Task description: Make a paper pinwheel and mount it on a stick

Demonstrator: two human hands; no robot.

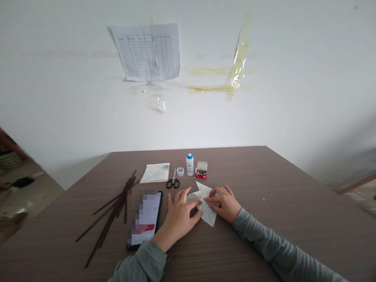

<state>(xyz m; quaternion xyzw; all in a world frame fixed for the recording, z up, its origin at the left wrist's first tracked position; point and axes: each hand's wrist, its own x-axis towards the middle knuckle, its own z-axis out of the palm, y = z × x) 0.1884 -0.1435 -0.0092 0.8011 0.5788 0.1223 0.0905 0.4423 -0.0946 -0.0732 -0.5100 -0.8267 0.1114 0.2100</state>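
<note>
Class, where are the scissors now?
In the head view, the black-handled scissors lie just left of centre, beyond the left hand and beside the clear cup.

This looks like a plain room for small handwork, in a home or a modest workshop; which one, I cannot tell. On the worktop point(241, 168) are scissors point(173, 181), a bottle point(190, 166) and thin dark sticks point(120, 202). Behind the worktop rises a white wall point(293, 98) bearing a printed sheet point(149, 55) and yellowed tape point(211, 71). Left of the worktop, the floor point(41, 200) is cluttered.
</note>
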